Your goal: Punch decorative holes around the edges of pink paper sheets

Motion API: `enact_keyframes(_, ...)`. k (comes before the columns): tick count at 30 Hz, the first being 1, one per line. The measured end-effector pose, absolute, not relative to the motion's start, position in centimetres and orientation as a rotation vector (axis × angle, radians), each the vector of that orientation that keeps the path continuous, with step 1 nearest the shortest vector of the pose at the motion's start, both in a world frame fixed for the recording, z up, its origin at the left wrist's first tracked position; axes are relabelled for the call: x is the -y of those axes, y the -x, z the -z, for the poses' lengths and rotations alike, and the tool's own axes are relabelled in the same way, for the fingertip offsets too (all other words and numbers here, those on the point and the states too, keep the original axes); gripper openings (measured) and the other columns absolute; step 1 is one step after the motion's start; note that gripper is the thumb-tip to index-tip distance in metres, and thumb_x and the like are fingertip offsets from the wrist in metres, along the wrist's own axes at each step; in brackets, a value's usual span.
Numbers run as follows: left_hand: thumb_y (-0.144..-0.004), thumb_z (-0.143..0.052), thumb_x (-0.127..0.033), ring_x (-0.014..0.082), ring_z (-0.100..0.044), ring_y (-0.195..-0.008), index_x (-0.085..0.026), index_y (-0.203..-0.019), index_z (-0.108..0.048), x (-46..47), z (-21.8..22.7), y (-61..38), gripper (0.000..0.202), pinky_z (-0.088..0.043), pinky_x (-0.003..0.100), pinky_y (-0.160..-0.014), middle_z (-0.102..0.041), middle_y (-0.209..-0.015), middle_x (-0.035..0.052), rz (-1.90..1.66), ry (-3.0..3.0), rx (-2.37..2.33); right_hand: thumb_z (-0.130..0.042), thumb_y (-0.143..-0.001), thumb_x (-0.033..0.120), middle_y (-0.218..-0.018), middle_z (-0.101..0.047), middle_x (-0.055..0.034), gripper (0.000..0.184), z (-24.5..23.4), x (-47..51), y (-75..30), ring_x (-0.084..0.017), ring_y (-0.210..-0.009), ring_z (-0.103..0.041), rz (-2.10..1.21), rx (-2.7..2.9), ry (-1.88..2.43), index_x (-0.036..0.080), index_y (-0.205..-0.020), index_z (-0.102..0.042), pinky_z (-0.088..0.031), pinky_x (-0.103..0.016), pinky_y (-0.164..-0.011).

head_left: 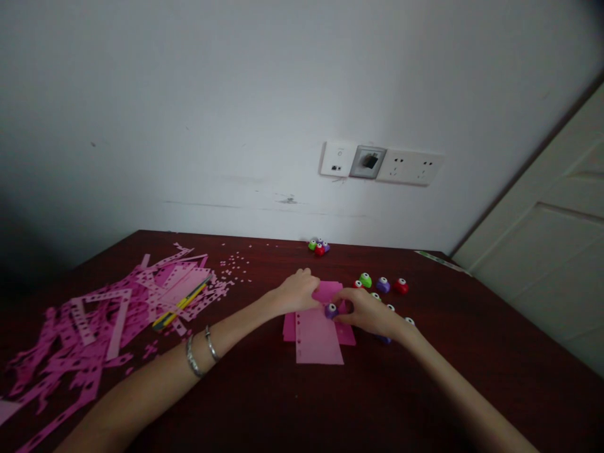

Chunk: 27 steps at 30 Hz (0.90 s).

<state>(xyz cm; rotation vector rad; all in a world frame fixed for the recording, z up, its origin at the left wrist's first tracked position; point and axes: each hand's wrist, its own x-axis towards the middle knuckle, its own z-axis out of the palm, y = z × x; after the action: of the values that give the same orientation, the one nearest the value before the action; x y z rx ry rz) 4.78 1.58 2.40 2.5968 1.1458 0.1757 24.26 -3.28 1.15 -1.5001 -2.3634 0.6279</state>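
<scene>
Near the table's middle, my right hand (365, 309) is closed around a small purple craft punch (331, 311) with an eye-like button on top. The punch sits at the upper right part of a light pink paper sheet (319, 343). Along that sheet's left edge runs a row of small punched holes. My left hand (298, 292) grips the paper's upper end, its fingertips partly hidden. Under the sheet lie darker pink paper pieces (346, 335). More punches in green (365, 280), purple (383, 285) and red (401, 286) stand just beyond my right hand.
Pink punched strips (117, 308) are heaped on the left, with a yellow utility knife (182, 304) on them. Tiny paper cutouts (233, 267) lie scattered beside the heap. A small punch cluster (319, 246) stands near the wall, below the sockets (409, 167).
</scene>
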Motion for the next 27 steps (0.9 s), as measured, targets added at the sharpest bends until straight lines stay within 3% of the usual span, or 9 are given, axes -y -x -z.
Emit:
enact_keyframes(2, -0.066, -0.065, -0.047, 0.0205, -0.054, -0.082, -0.013, -0.085, -0.064, -1.4, -3.0, -4.5, 0.039, -0.039, 0.027, -0.063, -0.061, -0.091, 0.011, -0.07, -2.645, -1.168, -0.063, -0.07, 0.02, -0.083, -0.065, -0.0031, 0.019, -0.9, 3.2, -24.3, -0.016, -0.069, -0.056, -0.631, 2.379, 1.481, 0.019, -0.089, -0.067, -0.039, -0.025, -0.061)
enact_keyframes(8, -0.064, -0.07, -0.036, 0.0108, -0.048, -0.057, -0.016, -0.069, -0.063, -2.6, -2.1, -4.0, 0.022, -0.034, 0.023, -0.053, -0.058, -0.066, 0.0007, 0.243, -2.496, -0.935, -0.064, -0.072, 0.023, -0.082, -0.065, -0.0037, 0.018, -0.8, 3.1, -24.3, -0.016, -0.07, -0.056, -0.615, 2.382, 1.471, 0.019, -0.089, -0.067, -0.04, -0.026, -0.061)
enact_keyframes(19, -0.063, -0.071, -0.034, 0.0101, -0.046, -0.054, -0.015, -0.07, -0.063, -3.3, -1.3, -3.9, 0.021, -0.034, 0.024, -0.054, -0.056, -0.063, -0.0007, 0.208, -2.434, -0.801, -0.066, -0.071, 0.024, -0.085, -0.065, -0.0044, 0.022, -1.2, 3.3, -24.1, -0.016, -0.073, -0.057, -0.623, 2.346, 1.453, 0.018, -0.092, -0.067, -0.043, -0.026, -0.063)
enact_keyframes(23, -0.071, -0.062, -0.038, 0.0094, -0.045, -0.053, -0.016, -0.065, -0.061, -3.5, -2.1, -3.7, 0.022, -0.032, 0.024, -0.053, -0.056, -0.061, -0.0006, 0.058, -2.442, -0.77, -0.06, -0.077, 0.041, -0.08, -0.065, -0.0059, 0.03, -2.0, 3.2, -24.4, -0.012, -0.057, -0.056, -0.867, 2.182, 1.556, 0.014, -0.09, -0.065, -0.044, -0.022, -0.047)
enact_keyframes(27, -0.077, -0.053, -0.038, 0.0074, -0.036, -0.047, -0.015, -0.053, -0.055, -3.9, -2.4, -3.9, 0.034, -0.027, 0.023, -0.049, -0.045, -0.049, -0.0032, -0.085, -2.393, -0.832, -0.056, -0.079, 0.046, -0.064, -0.065, -0.0043, 0.036, -2.5, 2.6, -24.6, -0.006, -0.038, -0.048, -1.113, 2.071, 1.704, 0.012, -0.079, -0.065, -0.039, -0.017, -0.034)
